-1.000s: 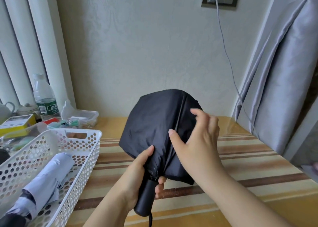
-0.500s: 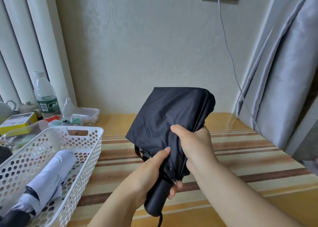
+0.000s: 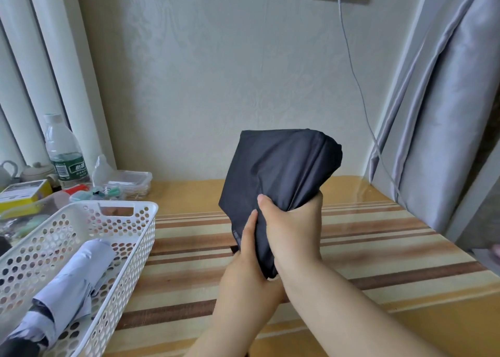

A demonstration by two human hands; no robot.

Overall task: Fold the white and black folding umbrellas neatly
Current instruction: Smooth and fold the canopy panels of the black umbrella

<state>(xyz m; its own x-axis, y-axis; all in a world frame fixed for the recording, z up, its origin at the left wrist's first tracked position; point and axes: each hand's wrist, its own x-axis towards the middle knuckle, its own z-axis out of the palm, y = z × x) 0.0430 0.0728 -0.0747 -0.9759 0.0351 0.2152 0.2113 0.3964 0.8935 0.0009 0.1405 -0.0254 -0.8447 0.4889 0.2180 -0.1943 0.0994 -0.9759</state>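
A person's 2 hands work at the black umbrella (image 3: 281,172), held above a striped worktop (image 3: 378,248). Nearest the camera, the left hand (image 3: 249,262) curls around the umbrella's lower end, where the handle would be, though the handle itself is hidden behind the hands; its thumb lies flat up the cloth. Just beyond, touching it, the right hand (image 3: 293,226) is clenched around the gathered canopy at its waist. The umbrella's long axis runs up and away from the hands, leaning slightly right, and the cloth above the right hand balloons loose and unwrapped. Any smoothing or twisting of the folds looks likely to fall to the right hand, the one nearer the loose fabric, while the left steadies the base. To the left, a white perforated basket (image 3: 135,248) holds the white umbrella (image 3: 73,283), rolled and lying lengthwise. Farther back stand a water bottle (image 3: 63,151) and a clear plastic box (image 3: 130,180) against the wall.
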